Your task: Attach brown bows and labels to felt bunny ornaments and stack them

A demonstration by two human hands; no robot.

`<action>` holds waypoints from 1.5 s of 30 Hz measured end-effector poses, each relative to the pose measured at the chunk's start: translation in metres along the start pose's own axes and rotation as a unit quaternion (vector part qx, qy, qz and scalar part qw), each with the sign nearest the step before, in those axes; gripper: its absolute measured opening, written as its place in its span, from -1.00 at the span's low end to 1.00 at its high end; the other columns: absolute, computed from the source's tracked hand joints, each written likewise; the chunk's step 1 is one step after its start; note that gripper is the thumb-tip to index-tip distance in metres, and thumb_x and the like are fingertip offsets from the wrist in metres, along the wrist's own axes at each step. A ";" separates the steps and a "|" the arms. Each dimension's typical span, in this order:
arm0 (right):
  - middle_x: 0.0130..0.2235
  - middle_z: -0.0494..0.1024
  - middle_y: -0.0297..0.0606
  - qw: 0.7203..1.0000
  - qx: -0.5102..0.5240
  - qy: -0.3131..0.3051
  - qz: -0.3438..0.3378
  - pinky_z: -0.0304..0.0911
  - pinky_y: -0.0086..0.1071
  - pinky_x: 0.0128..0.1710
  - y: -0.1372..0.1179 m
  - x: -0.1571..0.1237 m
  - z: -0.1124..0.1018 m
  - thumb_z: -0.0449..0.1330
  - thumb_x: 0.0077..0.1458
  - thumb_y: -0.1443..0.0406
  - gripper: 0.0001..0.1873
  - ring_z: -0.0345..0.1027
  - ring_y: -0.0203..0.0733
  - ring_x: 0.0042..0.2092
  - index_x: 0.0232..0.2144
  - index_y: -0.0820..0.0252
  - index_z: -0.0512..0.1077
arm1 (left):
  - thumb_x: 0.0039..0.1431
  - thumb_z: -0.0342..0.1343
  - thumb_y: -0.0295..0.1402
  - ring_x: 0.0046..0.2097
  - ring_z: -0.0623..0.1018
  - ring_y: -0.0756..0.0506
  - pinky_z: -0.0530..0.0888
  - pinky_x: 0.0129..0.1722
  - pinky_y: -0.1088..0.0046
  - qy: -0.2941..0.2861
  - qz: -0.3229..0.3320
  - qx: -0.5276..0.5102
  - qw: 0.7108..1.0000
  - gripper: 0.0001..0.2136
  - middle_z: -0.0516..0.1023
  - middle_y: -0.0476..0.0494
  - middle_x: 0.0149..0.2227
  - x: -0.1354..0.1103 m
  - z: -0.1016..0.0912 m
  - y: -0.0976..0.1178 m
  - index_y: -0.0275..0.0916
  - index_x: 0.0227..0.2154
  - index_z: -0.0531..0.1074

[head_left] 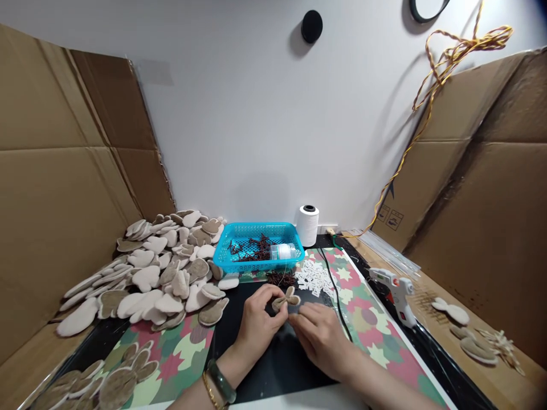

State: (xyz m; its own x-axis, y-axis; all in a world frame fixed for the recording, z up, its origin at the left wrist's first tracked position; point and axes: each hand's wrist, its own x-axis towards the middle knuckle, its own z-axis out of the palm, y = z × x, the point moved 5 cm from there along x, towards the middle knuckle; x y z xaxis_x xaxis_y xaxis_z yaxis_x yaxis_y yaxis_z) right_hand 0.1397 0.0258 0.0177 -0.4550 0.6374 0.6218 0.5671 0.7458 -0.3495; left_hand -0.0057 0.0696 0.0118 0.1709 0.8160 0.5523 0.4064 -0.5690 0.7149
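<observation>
Plush bow-shaped piece (286,300) sits clamped at its middle between the thumb and fingers of the left hand (258,322), above the black desk (239,302). The right hand (320,339) angles in from the lower right, fingertips pressed together just beside the piece. White cutouts (314,279), a blue plastic basket (256,225) and a heap of plush shapes (171,267) lie beyond.
</observation>
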 end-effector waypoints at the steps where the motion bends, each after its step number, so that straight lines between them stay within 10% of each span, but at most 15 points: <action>1: -0.42 0.53 -0.19 0.999 -0.036 0.004 -0.030 0.12 -0.35 -0.40 -0.003 0.004 -0.005 -0.04 0.38 0.38 -0.67 0.31 -0.20 -0.41 -0.29 0.19 0.51 | 0.08 0.11 -0.48 -0.31 0.53 -0.10 0.44 -0.28 0.43 0.000 0.000 -0.003 1.000 -0.92 0.55 -0.07 -0.37 0.000 0.000 0.000 -0.20 -0.44 0.47; 7: -0.45 0.48 -0.27 0.986 0.058 0.116 0.102 0.15 -0.38 -0.42 0.023 0.014 -0.029 0.10 0.32 0.31 -0.77 0.31 -0.23 -0.44 -0.37 0.17 0.48 | 0.07 0.19 -0.34 -0.34 0.52 -0.10 0.42 -0.31 0.42 -0.018 -0.116 -0.115 0.986 -0.91 0.57 -0.09 -0.38 0.001 0.002 -0.009 -0.24 -0.42 0.53; 13: -0.47 0.50 -0.32 0.937 0.189 0.095 0.278 0.20 -0.42 -0.46 0.036 -0.010 0.001 0.26 0.13 0.25 -0.88 0.33 -0.23 -0.45 -0.31 0.18 0.55 | -0.04 0.37 -0.11 -0.41 0.45 -0.05 0.39 -0.34 0.45 -0.007 -0.230 -0.276 0.933 -0.70 0.52 -0.04 -0.48 0.000 0.009 -0.023 -0.28 -0.46 0.54; 23: -0.32 0.59 -0.25 0.969 0.143 0.114 0.167 0.24 -0.39 -0.34 0.026 0.027 -0.006 0.14 0.13 0.39 -0.84 0.38 -0.21 -0.36 -0.26 0.17 0.51 | -0.11 0.46 -0.21 -0.32 0.47 -0.01 0.43 -0.24 0.50 -0.014 -0.315 -0.488 0.814 -0.69 0.58 -0.10 -0.34 0.001 0.009 -0.027 -0.30 -0.32 0.63; 36: -0.49 0.50 -0.34 0.960 0.109 0.161 0.200 0.13 -0.42 -0.42 0.021 0.021 0.009 0.18 0.18 0.36 -0.83 0.33 -0.26 -0.46 -0.46 0.17 0.48 | -0.04 0.41 -0.21 -0.37 0.39 0.00 0.34 -0.30 0.51 0.004 -0.270 -0.395 0.878 -0.73 0.50 -0.04 -0.43 -0.001 0.009 -0.028 -0.32 -0.41 0.58; 45: -0.48 0.41 -0.29 0.965 -0.214 0.102 -0.108 -0.04 -0.26 -0.36 -0.015 0.022 0.000 0.02 0.31 0.47 -0.71 0.17 -0.19 -0.42 -0.45 0.20 0.37 | -0.12 0.40 -0.25 -0.42 0.39 0.00 0.34 -0.36 0.51 0.015 -0.268 -0.346 0.899 -0.77 0.49 -0.02 -0.50 0.000 0.008 -0.020 -0.32 -0.49 0.55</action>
State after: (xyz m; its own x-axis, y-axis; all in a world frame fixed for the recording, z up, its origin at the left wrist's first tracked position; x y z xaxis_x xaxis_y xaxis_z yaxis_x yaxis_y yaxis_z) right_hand 0.1208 0.0290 0.0364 -0.4745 0.3930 0.7876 0.7263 0.6804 0.0981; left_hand -0.0067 0.0821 -0.0057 0.0892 0.9946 0.0526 -0.2336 -0.0305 0.9719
